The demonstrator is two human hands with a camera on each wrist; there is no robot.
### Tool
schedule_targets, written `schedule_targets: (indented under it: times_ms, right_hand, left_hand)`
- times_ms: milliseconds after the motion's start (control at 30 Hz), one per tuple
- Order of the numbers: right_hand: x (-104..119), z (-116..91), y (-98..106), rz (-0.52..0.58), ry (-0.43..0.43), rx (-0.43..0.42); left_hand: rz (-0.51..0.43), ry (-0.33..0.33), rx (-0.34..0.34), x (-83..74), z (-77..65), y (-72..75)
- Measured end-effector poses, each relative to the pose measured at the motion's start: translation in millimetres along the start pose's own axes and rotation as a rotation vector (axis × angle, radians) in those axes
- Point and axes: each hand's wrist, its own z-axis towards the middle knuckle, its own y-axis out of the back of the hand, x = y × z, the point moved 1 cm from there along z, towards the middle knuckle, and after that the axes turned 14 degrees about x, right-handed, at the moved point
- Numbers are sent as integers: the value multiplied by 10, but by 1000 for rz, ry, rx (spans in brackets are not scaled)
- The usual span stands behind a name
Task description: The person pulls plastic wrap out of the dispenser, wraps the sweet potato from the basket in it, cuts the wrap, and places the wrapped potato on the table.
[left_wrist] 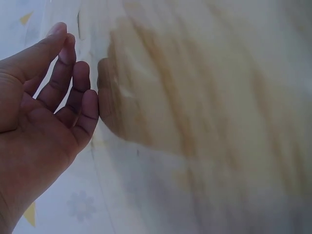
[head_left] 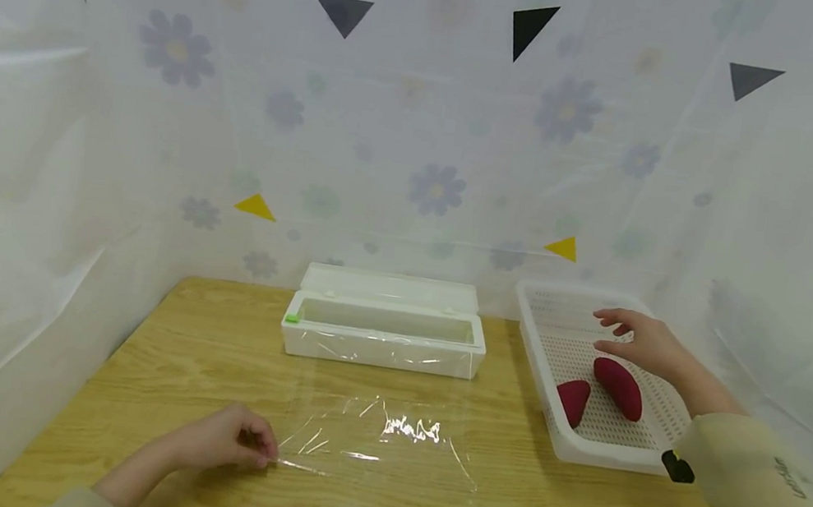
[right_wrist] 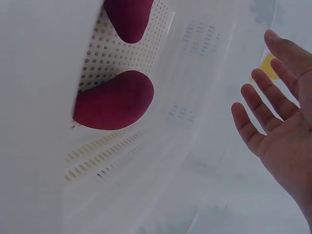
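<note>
My left hand (head_left: 226,439) pinches the near left corner of a sheet of clear plastic wrap (head_left: 365,439) between thumb and fingers. The sheet stretches over the wood table from a white wrap dispenser box (head_left: 381,352), whose lid (head_left: 390,287) stands raised. Over the white perforated basket (head_left: 550,409), my right hand (head_left: 646,345) hovers with its fingers spread and nothing in them. Two smooth dark red pieces shaped like sweet potatoes lie in the basket: one long piece (head_left: 618,389) just below the hand, and another piece (head_left: 573,401), partly behind the basket's left wall.
A green slider (head_left: 291,318) sits at the dispenser's left end. White flowered sheeting (head_left: 420,123) with black and yellow triangles encloses the table (head_left: 196,347) at the back and sides. A small black item (head_left: 677,466) is by the right sleeve, at the basket's near corner.
</note>
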Motion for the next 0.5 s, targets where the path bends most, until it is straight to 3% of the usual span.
schedule_targets:
  times_ms: [300,500]
  right_hand:
    - [-151,183,-43,72,-9,73]
    - [-240,244,-44,63,-48,126]
  left_hand:
    - [8,33,5,-41,-22,1]
    - [16,31,8,-15,-31,-10]
